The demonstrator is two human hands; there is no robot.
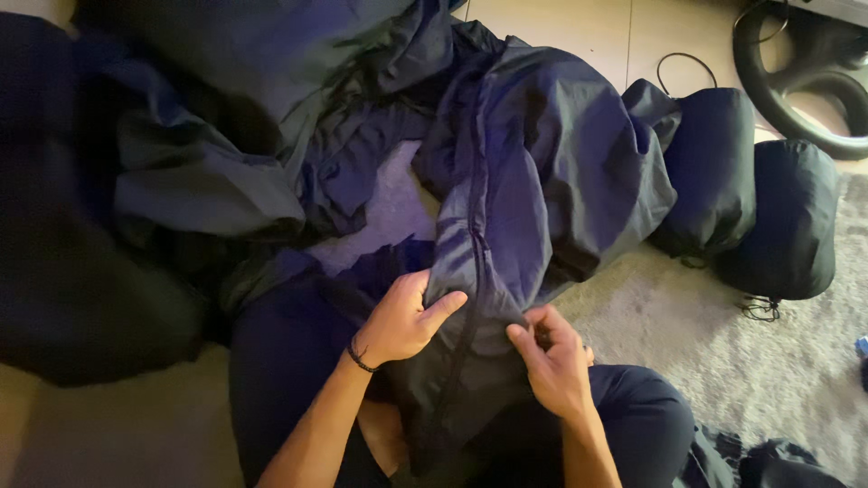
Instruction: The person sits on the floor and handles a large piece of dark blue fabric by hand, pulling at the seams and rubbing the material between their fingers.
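A big pile of dark, puffy cloth point(172, 172) is lying on the far left, all crumpled up, and it is hard to tell where one piece ends and the next one begins. Next to it, in the middle, a dark blue sleeping bag point(533, 172) is spilling down from the floor onto the person's lap. A long zipper point(476, 226) is running down the middle of it, toward the hands. The left hand point(402, 316) is gripping a fold of the bag just to the left of the zipper, with the thumb pressing on top and the fingers curled under the cloth. The right hand point(553, 357) is pinching the cloth on the other side of the zipper, close by, with its fingertips squeezed together on a small bit of it. It looks like the person is working on the zipper end of the bag, lining up the two edges. A good next move would need both hands keeping the cloth flat and tight, so nothing is getting caught in the zipper teeth. Further right, two stuffed dark sacks point(750, 194) are sitting side by side on the grey rug point(723, 361), and a black curved thing point(796, 81) is lying in the top corner.
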